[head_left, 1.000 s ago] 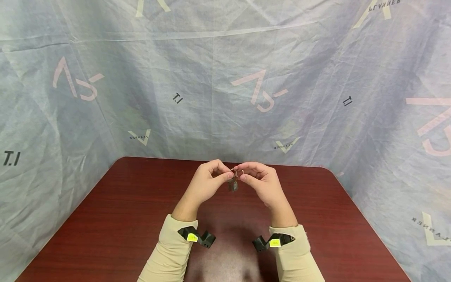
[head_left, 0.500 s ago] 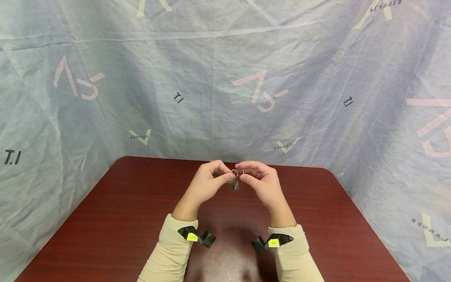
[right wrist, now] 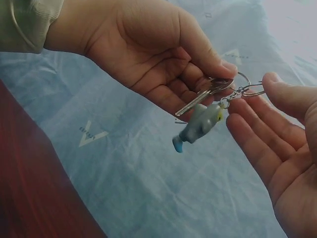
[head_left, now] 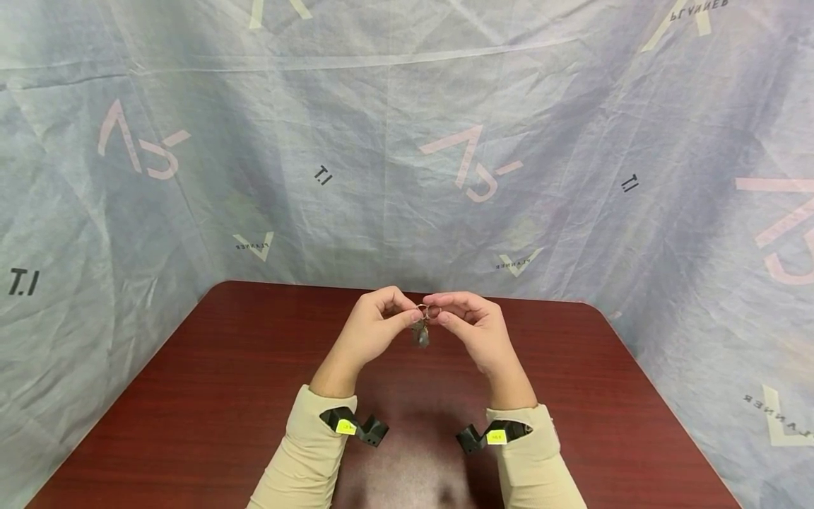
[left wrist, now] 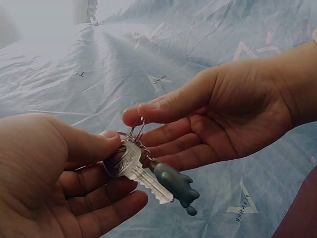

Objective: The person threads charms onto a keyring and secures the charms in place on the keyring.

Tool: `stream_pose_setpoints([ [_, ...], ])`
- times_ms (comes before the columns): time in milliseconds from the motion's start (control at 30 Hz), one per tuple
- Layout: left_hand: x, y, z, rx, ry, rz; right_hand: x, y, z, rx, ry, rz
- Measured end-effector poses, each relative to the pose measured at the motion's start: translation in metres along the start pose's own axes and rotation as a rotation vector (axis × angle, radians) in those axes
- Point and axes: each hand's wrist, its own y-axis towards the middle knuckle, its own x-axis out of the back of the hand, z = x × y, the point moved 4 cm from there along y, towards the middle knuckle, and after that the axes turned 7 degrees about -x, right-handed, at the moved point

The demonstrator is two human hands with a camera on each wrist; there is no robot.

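Note:
My left hand [head_left: 374,326] pinches a silver key [left wrist: 144,177] by its head, between thumb and fingers, along with a metal key ring [right wrist: 243,78]. Opposite it, my right hand [head_left: 478,331] pinches a second ring [right wrist: 253,91] between thumb and index finger. The two rings overlap at the gap between the hands. From a short chain hangs a grey dolphin-like keychain figure [right wrist: 202,123] with a blue tail tip, beside the key's blade. In the head view the bunch is small and partly covered by fingertips.
Both hands are raised above a dark red wooden table [head_left: 254,367]. Grey printed cloth [head_left: 381,141] hangs behind it and along both sides. Black wrist cameras [head_left: 372,430] sit on the beige sleeves [head_left: 311,438].
The hands stay almost in place. My right thumb and fingers have shifted slightly on the ring, and the hanging figure has swung a little.

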Motion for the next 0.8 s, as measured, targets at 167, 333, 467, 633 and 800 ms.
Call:
stream_pose_setpoints([
  [167,0.0003,-0.0003,-0.0031,-0.012,0.010,0.007,-0.0003,-0.0001,-0.0010,-0.019,0.011,0.016],
  [333,0.0008,-0.0004,-0.0040,-0.008,0.007,0.008,-0.0012,0.0003,-0.0003,-0.015,0.012,0.015],
  [467,0.0005,-0.0003,-0.0032,0.000,0.007,0.013,-0.0009,0.0003,-0.0005,-0.015,-0.001,0.002],
  [633,0.0003,0.0002,-0.0025,0.004,0.011,0.015,-0.0016,0.0007,0.0002,-0.005,-0.029,-0.018],
  [800,0.0001,-0.0004,-0.0024,0.011,0.012,0.019,-0.0026,0.0003,0.0016,0.014,-0.051,-0.036],
])
